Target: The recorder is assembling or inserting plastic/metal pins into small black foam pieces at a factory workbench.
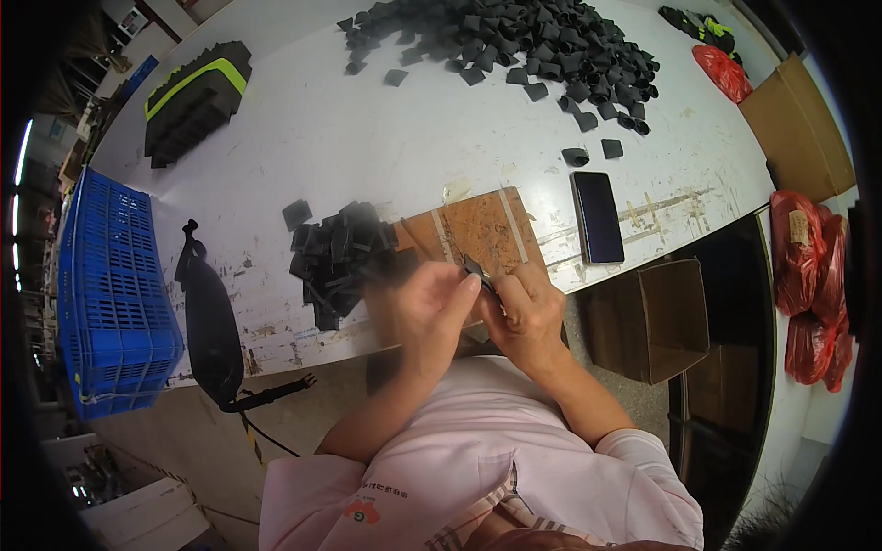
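Note:
Just above the near edge of the table, both my hands meet over a wooden board (pixel 496 220). Pinched between them is a small black piece (pixel 474 269), apparently of cloth or foam; the fingers hide most of it. My left hand (pixel 427 308) grips its left side between thumb and fingers, partly smeared by motion. Curled fingers of my right hand (pixel 528 308) hold the other side, near something thin and shiny that I cannot make out. Beside my left hand lies a heap of flat black pieces (pixel 335 248), overlapping the board's left side.
Far back spreads a large pile of curled black pieces (pixel 551 46). A phone (pixel 597 218) lies right of the board. At left are a blue crate (pixel 119 285), a long black object (pixel 213 321) and a black stack with a yellow-green stripe (pixel 197 96). Right are cardboard boxes (pixel 648 321) and red bags (pixel 797 248).

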Demonstrator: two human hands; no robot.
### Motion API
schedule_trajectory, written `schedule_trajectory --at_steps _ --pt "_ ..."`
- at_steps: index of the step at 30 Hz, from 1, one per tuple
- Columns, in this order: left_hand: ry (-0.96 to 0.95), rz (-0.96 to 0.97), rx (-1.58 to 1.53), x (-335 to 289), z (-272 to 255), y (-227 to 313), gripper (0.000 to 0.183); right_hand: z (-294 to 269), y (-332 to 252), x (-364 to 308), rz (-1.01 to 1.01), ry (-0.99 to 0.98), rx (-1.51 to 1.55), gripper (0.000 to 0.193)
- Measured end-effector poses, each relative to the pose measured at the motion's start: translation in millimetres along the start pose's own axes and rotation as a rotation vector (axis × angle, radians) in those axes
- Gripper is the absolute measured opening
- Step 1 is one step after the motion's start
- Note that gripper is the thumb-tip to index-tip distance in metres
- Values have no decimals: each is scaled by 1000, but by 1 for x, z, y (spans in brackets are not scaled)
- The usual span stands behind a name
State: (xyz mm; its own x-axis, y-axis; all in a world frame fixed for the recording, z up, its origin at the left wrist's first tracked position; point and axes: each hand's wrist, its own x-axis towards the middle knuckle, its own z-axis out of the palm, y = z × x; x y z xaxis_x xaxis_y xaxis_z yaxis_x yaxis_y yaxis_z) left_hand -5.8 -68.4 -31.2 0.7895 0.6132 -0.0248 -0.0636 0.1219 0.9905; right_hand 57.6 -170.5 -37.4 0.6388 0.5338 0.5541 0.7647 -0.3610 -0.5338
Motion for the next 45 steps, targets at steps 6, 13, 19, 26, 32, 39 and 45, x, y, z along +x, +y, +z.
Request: schedule_trajectory --at_steps 6,13,19,26,32,39,45 --pt "-18 -144 -42 3 -6 -5 7 -4 3 -2 136 -155 171 27" --pt "-159 109 218 -1 -15 -3 3 -12 1 2 115 -163 330 20" --pt "117 220 245 2 -3 -2 10 11 -3 6 67 46 93 17" --pt "-289 -392 -823 11 -23 13 18 5 4 16 754 -170 1035 5" --pt "237 700 554 4 -18 0 20 12 4 19 927 -541 1881 8" --pt "85 86 -331 21 -33 53 16 -7 -30 73 586 -528 1257 23" --pt "-612 -286 -1272 53 -57 46 22 2 -27 102 599 -599 1355 20"
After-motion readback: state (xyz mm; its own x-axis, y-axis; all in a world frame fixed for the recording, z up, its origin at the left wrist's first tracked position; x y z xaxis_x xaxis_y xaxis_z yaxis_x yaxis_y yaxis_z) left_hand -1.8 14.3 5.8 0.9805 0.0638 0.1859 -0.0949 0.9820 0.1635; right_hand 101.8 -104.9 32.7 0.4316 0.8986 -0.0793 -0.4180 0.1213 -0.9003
